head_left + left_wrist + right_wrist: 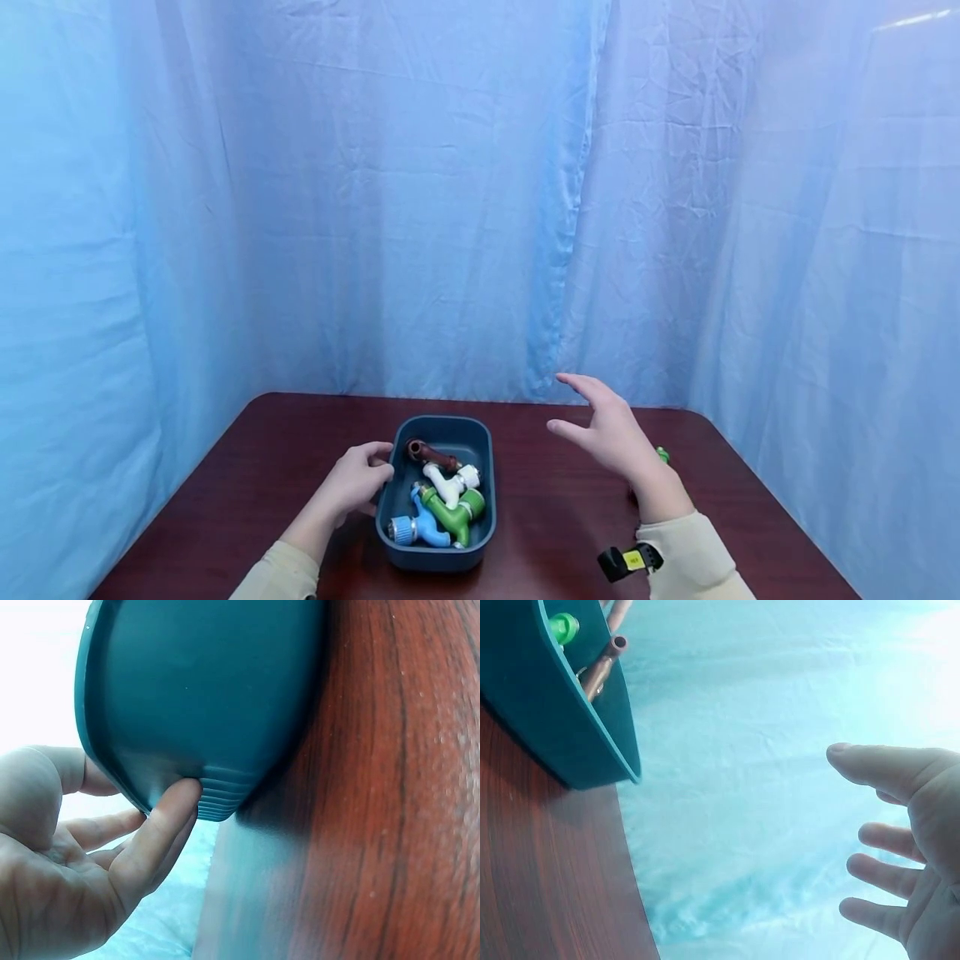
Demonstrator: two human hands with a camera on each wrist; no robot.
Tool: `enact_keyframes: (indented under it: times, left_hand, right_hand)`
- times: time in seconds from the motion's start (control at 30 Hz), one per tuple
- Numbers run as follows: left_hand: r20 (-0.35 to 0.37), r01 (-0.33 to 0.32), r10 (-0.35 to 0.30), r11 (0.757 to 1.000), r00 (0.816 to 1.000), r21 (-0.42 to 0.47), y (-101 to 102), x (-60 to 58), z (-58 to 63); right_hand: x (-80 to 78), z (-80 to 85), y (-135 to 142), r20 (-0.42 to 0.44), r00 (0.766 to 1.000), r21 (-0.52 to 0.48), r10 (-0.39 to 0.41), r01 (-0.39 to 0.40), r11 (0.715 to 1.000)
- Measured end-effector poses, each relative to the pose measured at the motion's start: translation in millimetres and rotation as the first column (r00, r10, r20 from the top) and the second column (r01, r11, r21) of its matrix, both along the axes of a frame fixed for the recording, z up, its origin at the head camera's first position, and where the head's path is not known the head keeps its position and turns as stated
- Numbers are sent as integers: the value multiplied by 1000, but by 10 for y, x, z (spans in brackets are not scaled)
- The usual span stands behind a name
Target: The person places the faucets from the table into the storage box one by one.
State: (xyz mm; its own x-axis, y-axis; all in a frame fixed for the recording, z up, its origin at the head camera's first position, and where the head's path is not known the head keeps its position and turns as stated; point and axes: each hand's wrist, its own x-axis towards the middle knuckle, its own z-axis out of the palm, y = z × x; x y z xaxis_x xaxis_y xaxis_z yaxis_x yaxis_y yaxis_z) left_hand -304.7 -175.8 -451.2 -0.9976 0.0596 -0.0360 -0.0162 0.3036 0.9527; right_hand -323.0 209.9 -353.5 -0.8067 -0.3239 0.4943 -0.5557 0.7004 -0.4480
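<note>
A dark teal rectangular plastic bin (487,467) stands on the table, left of centre. In it lie a blue tap (426,525), a green tap (453,517), a white tap (450,483) and a brown tap (431,454). My left hand (356,479) holds the bin's left side at the rim. In the left wrist view one finger (169,817) presses the ridged outer wall. To the right of the bin, my right hand (611,429) is raised above the table, thumb and fingers spread, holding nothing.
Partly hidden behind the right wrist, a small green piece (662,454) shows on the right side of the brown wooden table (540,533). Light blue curtains (450,208) hang behind the table and along both sides.
</note>
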Motion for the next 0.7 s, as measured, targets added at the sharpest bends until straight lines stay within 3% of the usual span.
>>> enact_keyframes:
  times: [0.37,0.7]
  left_hand:
    - [3,-5,5,1000,1000,2,14,0,20]
    - [8,-11,11,1000,1000,-3,16,8,14]
  right_hand:
    - [42,-98,371,4,997,2,-82,82,997]
    - [139,-146,694,67,989,34,-134,132,991]
